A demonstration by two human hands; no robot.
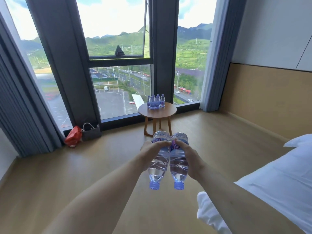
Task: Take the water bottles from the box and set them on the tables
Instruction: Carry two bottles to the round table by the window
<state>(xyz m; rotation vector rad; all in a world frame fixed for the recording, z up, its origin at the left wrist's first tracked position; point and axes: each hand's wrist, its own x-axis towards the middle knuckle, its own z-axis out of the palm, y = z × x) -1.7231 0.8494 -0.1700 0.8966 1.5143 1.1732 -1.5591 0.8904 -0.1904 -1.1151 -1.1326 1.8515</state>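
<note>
Both arms out front, one water bottle per hand. Left hand fingers wrapped round the left bottle at its label; right hand fingers wrapped round the right bottle the same way. Bottles held side by side, touching, tilted with blue caps pointing back toward the camera, above the wood floor. Ahead by the window, a small round tabletop carries a cluster of upright bottles at its far edge. Red bag and grey basket sit left at the window base. White bed at right.
</note>
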